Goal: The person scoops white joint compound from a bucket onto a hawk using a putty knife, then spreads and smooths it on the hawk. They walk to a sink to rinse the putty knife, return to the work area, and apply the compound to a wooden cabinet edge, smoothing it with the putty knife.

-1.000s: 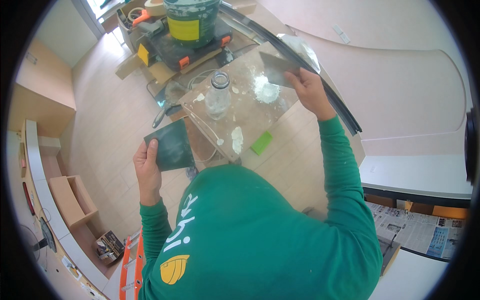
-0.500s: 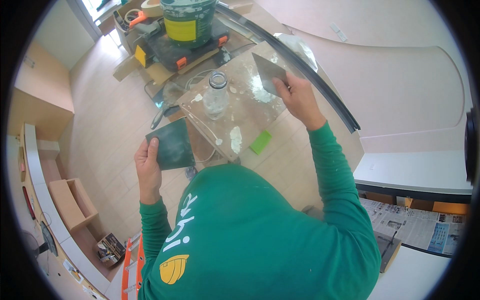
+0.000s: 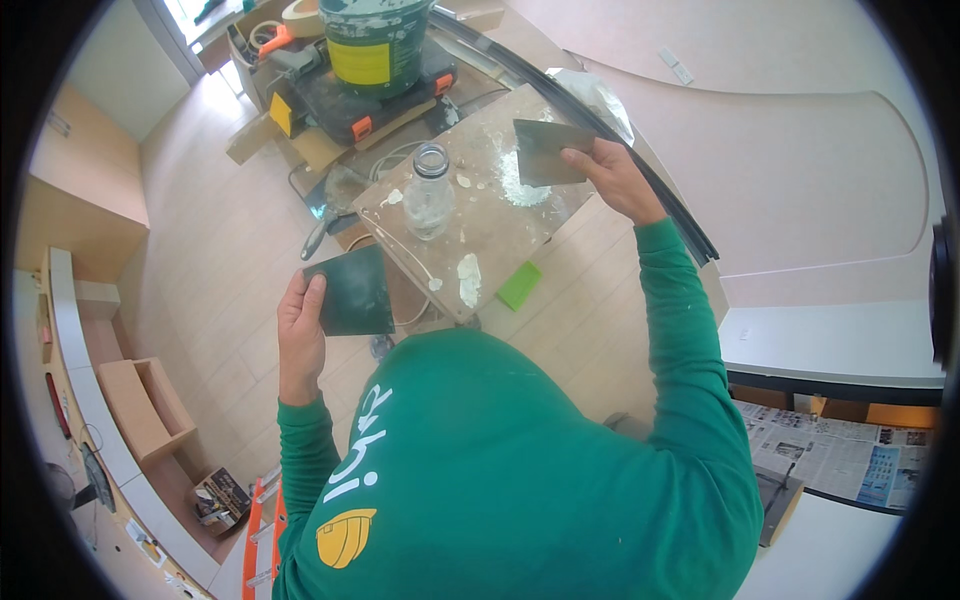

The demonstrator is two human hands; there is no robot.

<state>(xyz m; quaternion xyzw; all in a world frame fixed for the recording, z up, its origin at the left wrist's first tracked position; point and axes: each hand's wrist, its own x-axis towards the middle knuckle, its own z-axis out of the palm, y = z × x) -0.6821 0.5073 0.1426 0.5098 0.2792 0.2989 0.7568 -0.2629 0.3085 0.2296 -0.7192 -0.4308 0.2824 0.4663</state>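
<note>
Left hand [image 3: 301,322] pinches dark plate [image 3: 355,292] by nearest edge, likely freeing its face. Right hand [image 3: 620,178] pinches thin blade [image 3: 543,153]

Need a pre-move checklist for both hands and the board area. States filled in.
1. Left hand grips the dark green plate: ok, thumb on its near face.
2. Right hand grips the grey plate: ok, held at its right end.
3. Grey plate clear of the white powder: cannot tell, it overlaps the powder in view.
4. Clear bottle upright on the board: ok.
5. Bottle capped: not ok, its mouth looks open.
6. Bucket secure on the black case: cannot tell, it stands upright but nothing shows how firmly.
</note>
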